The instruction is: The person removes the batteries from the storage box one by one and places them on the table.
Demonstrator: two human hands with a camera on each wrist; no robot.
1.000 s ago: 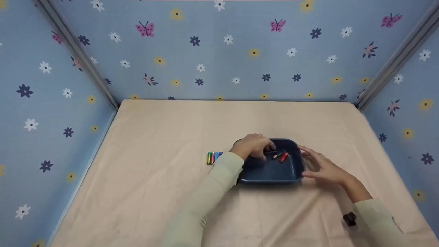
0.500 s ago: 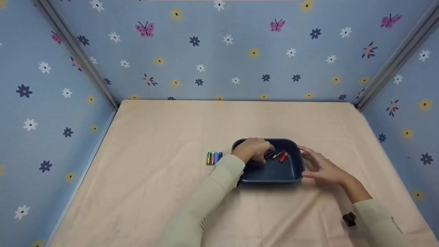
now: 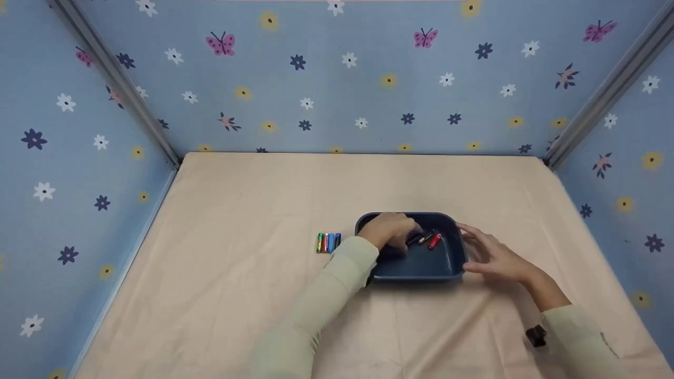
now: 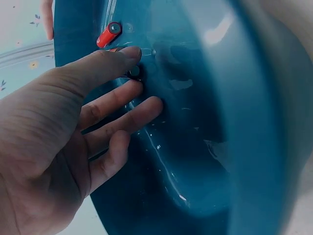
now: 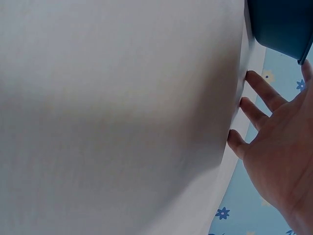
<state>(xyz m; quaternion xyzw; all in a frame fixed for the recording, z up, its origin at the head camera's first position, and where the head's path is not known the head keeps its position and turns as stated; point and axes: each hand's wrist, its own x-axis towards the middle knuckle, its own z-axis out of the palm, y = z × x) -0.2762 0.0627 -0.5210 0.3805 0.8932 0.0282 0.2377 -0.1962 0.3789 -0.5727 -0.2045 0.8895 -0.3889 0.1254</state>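
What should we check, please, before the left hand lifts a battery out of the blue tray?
1. Left hand inside the blue tray, fingers reaching the batteries: ok.
2. A battery pinched between the fingers: cannot tell; they lie over a dark battery, fairly straight.
3. Red battery clear of the hand, loose in the tray: ok.
4. Right hand at the tray's right wall to steady it: ok, fingers spread; firm contact cannot tell.
5. Row of batteries on the cloth left of the tray, lined up with room beside it: ok.
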